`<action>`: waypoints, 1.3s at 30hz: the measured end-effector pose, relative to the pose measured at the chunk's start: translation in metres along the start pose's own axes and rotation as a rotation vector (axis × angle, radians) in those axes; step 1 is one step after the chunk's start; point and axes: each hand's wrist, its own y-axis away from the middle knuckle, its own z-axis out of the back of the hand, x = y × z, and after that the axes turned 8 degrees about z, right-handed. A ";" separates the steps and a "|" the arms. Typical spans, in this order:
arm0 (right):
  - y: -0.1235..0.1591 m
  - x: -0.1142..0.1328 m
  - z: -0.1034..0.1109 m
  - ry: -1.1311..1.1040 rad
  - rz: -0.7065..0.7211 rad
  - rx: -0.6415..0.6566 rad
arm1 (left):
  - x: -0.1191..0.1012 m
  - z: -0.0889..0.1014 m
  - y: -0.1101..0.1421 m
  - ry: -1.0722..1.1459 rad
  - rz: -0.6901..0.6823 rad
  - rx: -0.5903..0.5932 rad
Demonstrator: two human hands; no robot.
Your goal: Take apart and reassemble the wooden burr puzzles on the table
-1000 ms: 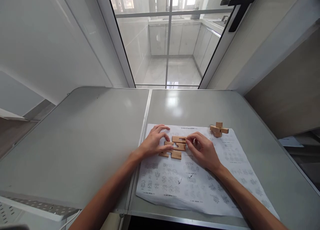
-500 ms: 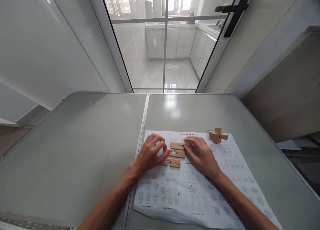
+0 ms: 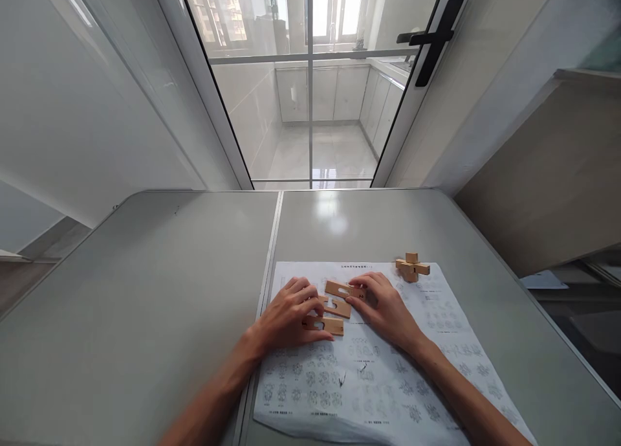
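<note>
Three flat, notched wooden puzzle pieces lie in a loose column on the printed paper sheet. My right hand (image 3: 388, 305) pinches the right end of the far puzzle piece (image 3: 336, 289), which has a slot and lies slightly slanted. Around the left end of the near puzzle piece (image 3: 334, 327), my left hand (image 3: 290, 313) has its thumb along the near edge and its fingers curled over the far side. Between them is the middle puzzle piece (image 3: 341, 309), its left end partly hidden by the left fingers.
An assembled wooden block puzzle (image 3: 411, 268) stands at the far right corner of the paper sheet (image 3: 388, 394), which carries printed diagrams. Underneath is a grey table (image 3: 194, 290) with a metal seam (image 3: 272, 239). A glass door (image 3: 310, 122) stands beyond the far edge.
My left hand has shifted from the middle piece's left end to the near piece, its thumb now on the near edge. The far piece has turned to a slant under my right hand.
</note>
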 end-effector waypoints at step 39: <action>0.003 0.019 -0.005 -0.297 0.002 0.007 | -0.043 -0.017 -0.005 1.193 0.610 0.228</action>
